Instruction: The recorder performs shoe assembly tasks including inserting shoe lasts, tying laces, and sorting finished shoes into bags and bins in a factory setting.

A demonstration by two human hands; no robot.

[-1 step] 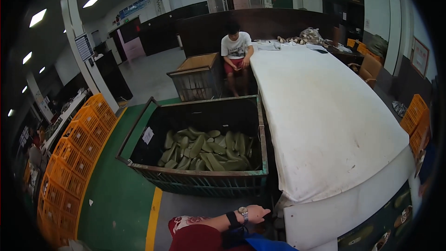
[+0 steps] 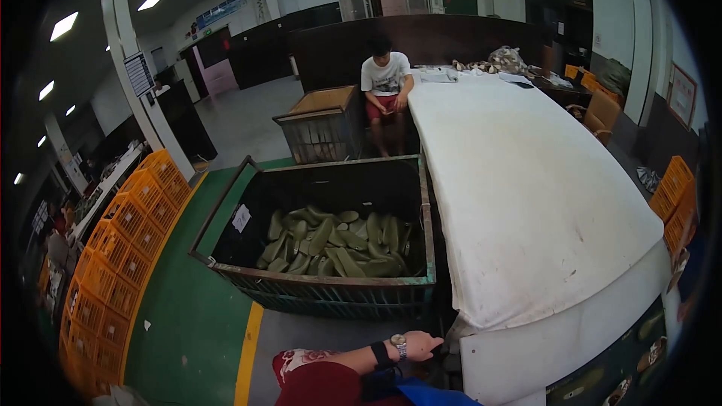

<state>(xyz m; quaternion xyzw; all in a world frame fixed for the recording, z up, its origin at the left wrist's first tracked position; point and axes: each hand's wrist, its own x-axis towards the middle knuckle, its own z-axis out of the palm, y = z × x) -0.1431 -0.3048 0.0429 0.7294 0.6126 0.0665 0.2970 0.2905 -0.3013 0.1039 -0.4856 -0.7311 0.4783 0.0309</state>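
Observation:
My left hand (image 2: 421,345) reaches in from the lower edge, with a watch and a black band on the wrist and a red sleeve behind it. It hovers by the near corner of the long white-covered table (image 2: 526,203), just in front of the metal mesh cart (image 2: 323,286). Its fingers curl downward and are partly hidden, and I see nothing in them. The cart holds several pale green shoe soles (image 2: 335,244) at its bottom. My right hand is out of the picture.
A second mesh cart (image 2: 320,131) with a cardboard top stands farther back. A person in a white shirt (image 2: 385,83) sits at the table's far end. Stacked orange crates (image 2: 120,256) line the left side, and more orange crates (image 2: 673,199) stand at the right.

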